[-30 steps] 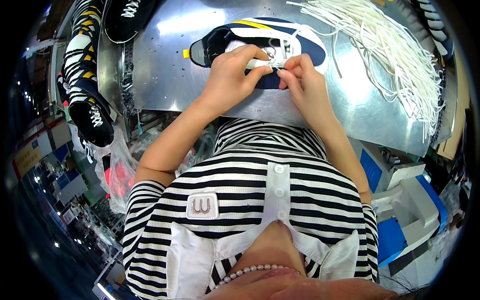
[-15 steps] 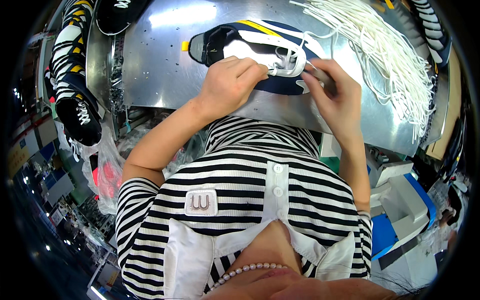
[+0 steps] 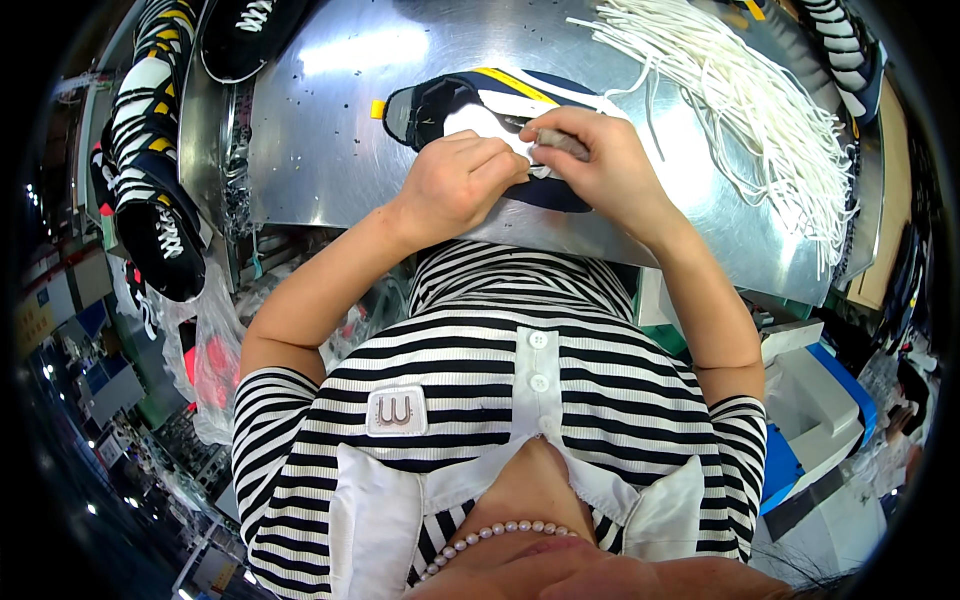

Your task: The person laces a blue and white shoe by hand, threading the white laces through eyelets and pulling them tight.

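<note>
A navy, white and yellow shoe upper (image 3: 545,195) lies on its side across the metal table, its dark collar to the left and toe to the right. My left hand (image 3: 462,182) is closed at the near edge of its lace opening, fingertips pinching the white edge there. My right hand (image 3: 605,165) comes over the toe half, closed around a short tool with a grey handle (image 3: 563,143). The tool's thin dark tip points left over the opening, close to my left fingertips. A white shoelace (image 3: 650,85) trails near the toe. Both hands hide most of the eyelets.
A big bundle of white laces (image 3: 740,120) spreads over the right of the metal table (image 3: 330,150). Dark shoes with white laces (image 3: 158,235) are stacked at the left, and another black shoe (image 3: 240,45) sits at the far left. A blue-and-white machine (image 3: 815,410) stands at lower right.
My right hand has moved left from beside the toe to the lace opening, and the grey-handled tool now shows in it. My left hand stays at nearly the same place.
</note>
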A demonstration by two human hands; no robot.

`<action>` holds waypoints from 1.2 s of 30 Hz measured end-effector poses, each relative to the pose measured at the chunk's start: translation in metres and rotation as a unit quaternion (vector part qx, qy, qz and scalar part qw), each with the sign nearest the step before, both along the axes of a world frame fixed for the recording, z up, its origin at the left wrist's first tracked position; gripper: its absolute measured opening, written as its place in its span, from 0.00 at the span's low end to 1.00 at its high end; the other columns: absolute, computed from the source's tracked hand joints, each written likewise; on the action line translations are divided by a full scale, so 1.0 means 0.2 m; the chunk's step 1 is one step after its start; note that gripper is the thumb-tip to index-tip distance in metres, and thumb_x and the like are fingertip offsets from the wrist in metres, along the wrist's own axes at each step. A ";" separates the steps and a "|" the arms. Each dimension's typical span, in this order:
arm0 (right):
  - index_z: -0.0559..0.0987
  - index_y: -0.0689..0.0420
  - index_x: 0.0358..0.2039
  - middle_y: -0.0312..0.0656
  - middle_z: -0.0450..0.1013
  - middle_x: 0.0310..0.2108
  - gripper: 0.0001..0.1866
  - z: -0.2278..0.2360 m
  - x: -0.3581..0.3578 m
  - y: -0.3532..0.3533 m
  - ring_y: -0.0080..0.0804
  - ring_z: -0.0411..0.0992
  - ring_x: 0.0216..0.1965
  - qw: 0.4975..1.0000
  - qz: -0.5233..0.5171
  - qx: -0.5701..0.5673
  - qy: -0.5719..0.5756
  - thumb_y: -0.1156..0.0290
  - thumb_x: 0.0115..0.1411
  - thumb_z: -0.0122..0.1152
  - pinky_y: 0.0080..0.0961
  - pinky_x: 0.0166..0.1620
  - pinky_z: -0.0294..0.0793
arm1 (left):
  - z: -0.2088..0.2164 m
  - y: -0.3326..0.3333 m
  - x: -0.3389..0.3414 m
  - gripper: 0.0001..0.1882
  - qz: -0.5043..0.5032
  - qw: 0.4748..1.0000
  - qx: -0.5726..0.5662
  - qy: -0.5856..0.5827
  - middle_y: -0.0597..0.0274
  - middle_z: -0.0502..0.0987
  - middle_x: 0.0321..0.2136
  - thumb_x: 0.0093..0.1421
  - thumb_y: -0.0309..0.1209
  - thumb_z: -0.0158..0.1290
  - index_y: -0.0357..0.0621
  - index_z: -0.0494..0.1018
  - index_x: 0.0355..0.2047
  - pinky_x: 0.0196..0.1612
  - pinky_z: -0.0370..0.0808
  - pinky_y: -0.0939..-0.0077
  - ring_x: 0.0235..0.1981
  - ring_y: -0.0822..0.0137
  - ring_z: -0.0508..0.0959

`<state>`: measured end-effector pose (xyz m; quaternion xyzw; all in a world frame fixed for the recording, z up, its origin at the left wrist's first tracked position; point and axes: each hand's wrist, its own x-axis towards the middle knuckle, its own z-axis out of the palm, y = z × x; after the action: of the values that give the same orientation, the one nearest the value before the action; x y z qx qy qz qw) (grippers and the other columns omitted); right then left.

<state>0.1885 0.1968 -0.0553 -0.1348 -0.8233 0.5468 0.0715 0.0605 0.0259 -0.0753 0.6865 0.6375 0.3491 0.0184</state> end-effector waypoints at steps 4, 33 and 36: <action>0.83 0.58 0.41 0.31 0.79 0.35 0.09 0.19 -0.02 0.21 0.17 0.73 0.36 0.959 -0.139 -0.174 0.174 0.77 0.59 0.63 0.16 0.41 0.72 | 0.03 0.00 0.00 0.09 -0.002 0.999 -0.043 -0.006 0.59 0.75 0.24 0.51 0.24 0.63 0.40 0.74 0.31 0.27 0.70 0.68 0.23 0.59 0.74; 0.73 0.60 0.38 0.43 0.77 0.25 0.06 0.04 0.04 0.00 0.33 0.76 0.27 0.998 -0.062 0.008 0.017 0.71 0.66 0.56 0.25 0.32 0.73 | 0.01 0.10 0.05 0.15 0.296 0.922 -0.058 -0.244 0.56 0.78 0.39 0.57 0.25 0.63 0.35 0.75 0.43 0.42 0.78 0.77 0.38 0.68 0.81; 0.73 0.60 0.36 0.44 0.77 0.25 0.06 0.02 0.02 0.01 0.37 0.76 0.25 0.998 -0.057 0.035 0.019 0.71 0.64 0.58 0.28 0.30 0.73 | 0.01 0.10 0.05 0.14 0.297 0.922 -0.056 -0.241 0.56 0.78 0.38 0.57 0.25 0.63 0.35 0.75 0.43 0.42 0.78 0.77 0.38 0.69 0.81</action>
<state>0.1934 0.1982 -0.0521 -0.1690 -0.8313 0.5152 0.1225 0.0711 0.0467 -0.0728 0.3586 0.8068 0.4574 0.1057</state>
